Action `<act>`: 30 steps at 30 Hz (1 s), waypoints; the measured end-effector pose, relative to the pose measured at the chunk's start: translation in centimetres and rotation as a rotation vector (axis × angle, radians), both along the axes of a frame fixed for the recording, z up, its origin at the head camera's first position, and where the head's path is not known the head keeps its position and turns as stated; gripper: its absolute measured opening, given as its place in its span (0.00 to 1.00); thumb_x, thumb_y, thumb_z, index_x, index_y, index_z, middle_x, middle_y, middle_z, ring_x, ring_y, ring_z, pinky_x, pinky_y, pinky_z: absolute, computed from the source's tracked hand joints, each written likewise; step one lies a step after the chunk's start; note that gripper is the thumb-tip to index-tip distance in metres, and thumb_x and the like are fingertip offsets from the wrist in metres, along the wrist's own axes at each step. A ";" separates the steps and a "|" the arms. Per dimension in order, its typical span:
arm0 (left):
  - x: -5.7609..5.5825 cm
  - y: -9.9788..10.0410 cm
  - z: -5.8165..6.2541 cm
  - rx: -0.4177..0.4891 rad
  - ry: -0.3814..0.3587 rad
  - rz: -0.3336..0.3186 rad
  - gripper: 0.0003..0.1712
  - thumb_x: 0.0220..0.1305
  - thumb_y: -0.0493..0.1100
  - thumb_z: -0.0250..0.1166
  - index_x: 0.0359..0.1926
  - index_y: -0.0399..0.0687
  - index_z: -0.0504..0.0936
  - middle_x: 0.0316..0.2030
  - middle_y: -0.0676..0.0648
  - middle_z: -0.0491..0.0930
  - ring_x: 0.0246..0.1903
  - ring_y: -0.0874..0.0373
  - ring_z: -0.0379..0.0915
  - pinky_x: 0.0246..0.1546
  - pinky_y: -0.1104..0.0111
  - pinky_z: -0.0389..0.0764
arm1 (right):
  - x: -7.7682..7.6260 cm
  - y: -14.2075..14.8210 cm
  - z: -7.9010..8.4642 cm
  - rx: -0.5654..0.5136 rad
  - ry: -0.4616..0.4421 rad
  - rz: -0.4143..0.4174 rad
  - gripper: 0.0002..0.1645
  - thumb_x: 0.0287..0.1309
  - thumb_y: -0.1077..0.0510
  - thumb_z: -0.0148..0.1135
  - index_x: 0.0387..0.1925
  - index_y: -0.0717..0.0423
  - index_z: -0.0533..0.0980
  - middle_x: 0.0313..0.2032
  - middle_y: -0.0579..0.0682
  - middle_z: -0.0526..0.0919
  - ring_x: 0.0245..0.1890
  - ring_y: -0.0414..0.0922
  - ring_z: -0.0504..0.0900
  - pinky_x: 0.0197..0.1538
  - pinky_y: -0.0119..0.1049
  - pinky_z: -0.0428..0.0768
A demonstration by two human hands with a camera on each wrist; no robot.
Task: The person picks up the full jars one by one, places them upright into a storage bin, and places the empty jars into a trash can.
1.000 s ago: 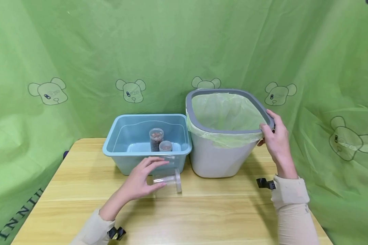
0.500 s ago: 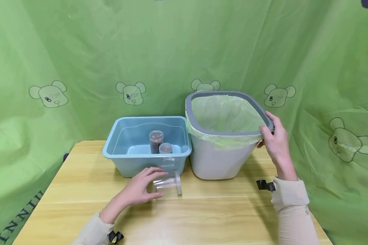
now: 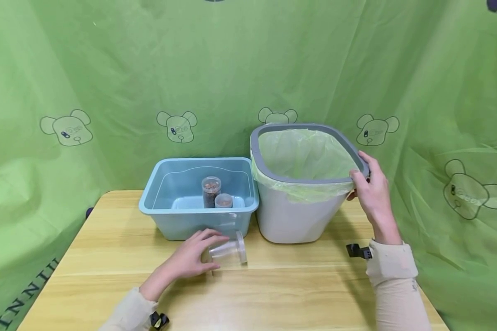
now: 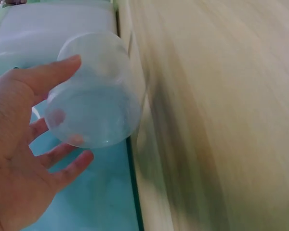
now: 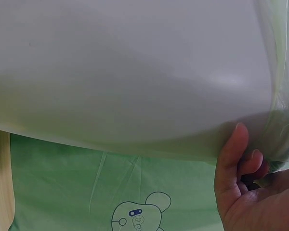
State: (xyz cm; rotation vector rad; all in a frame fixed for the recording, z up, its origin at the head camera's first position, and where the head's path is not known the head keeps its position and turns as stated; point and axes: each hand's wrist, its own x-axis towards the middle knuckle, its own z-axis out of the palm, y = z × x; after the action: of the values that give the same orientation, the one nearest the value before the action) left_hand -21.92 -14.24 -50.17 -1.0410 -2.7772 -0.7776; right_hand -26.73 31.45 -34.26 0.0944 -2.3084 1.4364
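In the head view my left hand holds a clear plastic jar lying on its side, lid end to the right, before the blue tub. The left wrist view shows my thumb overlapping the jar's side, with some fingers seen through it; the jar looks empty. My right hand grips the grey rim of a white bin at its right corner, thumb on top, fingers underneath. The bin leans to the right and has a green liner bag in it.
Inside the tub stand a taller clear jar with dark brown contents and a shorter lidded jar. The tub's right side meets the bin. A wooden table bears everything, and a green curtain hangs behind and at both sides.
My left hand's thumb and fingers have closed slightly around the jar, which has shifted a little to the right. My right hand and the tilted bin stay as they were.
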 end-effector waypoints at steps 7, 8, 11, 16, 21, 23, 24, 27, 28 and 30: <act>-0.1 0.1 -0.1 0.008 -0.030 0.011 0.43 0.54 0.52 0.80 0.71 0.63 0.74 0.67 0.49 0.74 0.65 0.48 0.70 0.69 0.46 0.73 | -0.1 0.1 -0.1 -0.004 0.002 0.002 0.37 0.75 0.56 0.49 0.81 0.55 0.55 0.52 0.60 0.75 0.23 0.41 0.78 0.21 0.36 0.85; -0.1 0.1 0.0 0.009 -0.031 0.012 0.43 0.54 0.52 0.80 0.71 0.63 0.74 0.67 0.49 0.74 0.65 0.47 0.70 0.69 0.46 0.73 | -0.1 0.1 -0.1 -0.004 0.002 0.003 0.37 0.75 0.56 0.50 0.81 0.55 0.55 0.52 0.61 0.75 0.23 0.41 0.78 0.21 0.36 0.85; -0.2 0.1 0.0 0.011 -0.039 0.012 0.44 0.54 0.53 0.80 0.72 0.63 0.74 0.66 0.49 0.74 0.65 0.47 0.70 0.68 0.45 0.73 | -0.1 0.0 -0.1 -0.002 0.004 0.002 0.37 0.75 0.56 0.49 0.81 0.55 0.55 0.52 0.60 0.75 0.23 0.41 0.79 0.21 0.36 0.85; -0.3 0.0 -0.1 0.020 -0.070 0.018 0.44 0.53 0.54 0.80 0.71 0.66 0.74 0.65 0.49 0.74 0.64 0.47 0.70 0.66 0.44 0.75 | -0.1 0.0 -0.1 0.003 0.007 0.000 0.37 0.74 0.56 0.50 0.80 0.55 0.55 0.51 0.58 0.75 0.23 0.41 0.79 0.21 0.36 0.85; -0.2 -0.1 -0.2 0.018 -0.076 0.027 0.44 0.51 0.55 0.80 0.70 0.68 0.75 0.64 0.51 0.75 0.64 0.49 0.70 0.65 0.44 0.75 | 0.0 0.0 -0.1 0.004 0.005 0.003 0.37 0.75 0.56 0.49 0.81 0.55 0.55 0.51 0.60 0.75 0.23 0.41 0.78 0.21 0.36 0.85; -0.2 -0.1 -0.3 0.023 -0.061 0.026 0.44 0.51 0.55 0.81 0.70 0.68 0.75 0.63 0.52 0.75 0.63 0.50 0.71 0.65 0.45 0.75 | 0.0 0.1 -0.1 0.005 0.003 0.006 0.37 0.75 0.56 0.50 0.81 0.55 0.54 0.52 0.61 0.75 0.23 0.41 0.78 0.22 0.37 0.85; -0.1 -0.1 -0.3 0.026 -0.054 0.026 0.43 0.50 0.55 0.81 0.69 0.68 0.76 0.63 0.52 0.75 0.63 0.51 0.71 0.65 0.45 0.76 | 0.0 0.1 -0.1 0.005 0.001 0.006 0.37 0.75 0.56 0.50 0.81 0.55 0.54 0.52 0.61 0.75 0.23 0.41 0.78 0.22 0.37 0.86; 0.0 -0.2 -0.2 0.053 -0.029 0.018 0.42 0.49 0.54 0.81 0.67 0.66 0.78 0.61 0.52 0.77 0.62 0.52 0.72 0.64 0.45 0.77 | 0.0 0.1 -0.1 0.002 0.000 0.005 0.37 0.75 0.56 0.50 0.81 0.55 0.54 0.53 0.62 0.75 0.23 0.41 0.78 0.22 0.39 0.86; 0.0 -0.2 -0.2 0.059 -0.022 0.017 0.41 0.49 0.54 0.81 0.67 0.66 0.78 0.61 0.52 0.77 0.61 0.52 0.72 0.63 0.45 0.77 | 0.0 0.1 -0.2 0.002 0.000 0.006 0.37 0.75 0.55 0.50 0.81 0.55 0.54 0.53 0.62 0.75 0.23 0.41 0.78 0.23 0.39 0.86; 0.0 -0.2 -0.1 0.068 -0.014 0.018 0.40 0.49 0.54 0.81 0.66 0.66 0.79 0.60 0.54 0.78 0.61 0.53 0.72 0.63 0.46 0.77 | 0.0 0.1 -0.2 0.002 0.001 0.004 0.37 0.75 0.55 0.50 0.81 0.54 0.55 0.53 0.63 0.75 0.23 0.41 0.78 0.23 0.39 0.86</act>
State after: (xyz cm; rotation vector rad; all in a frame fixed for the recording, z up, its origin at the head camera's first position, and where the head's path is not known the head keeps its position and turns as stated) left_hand -21.93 -14.49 -50.24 -1.0009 -2.7473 -0.8736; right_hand -26.77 31.52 -34.44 0.1003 -2.3102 1.4356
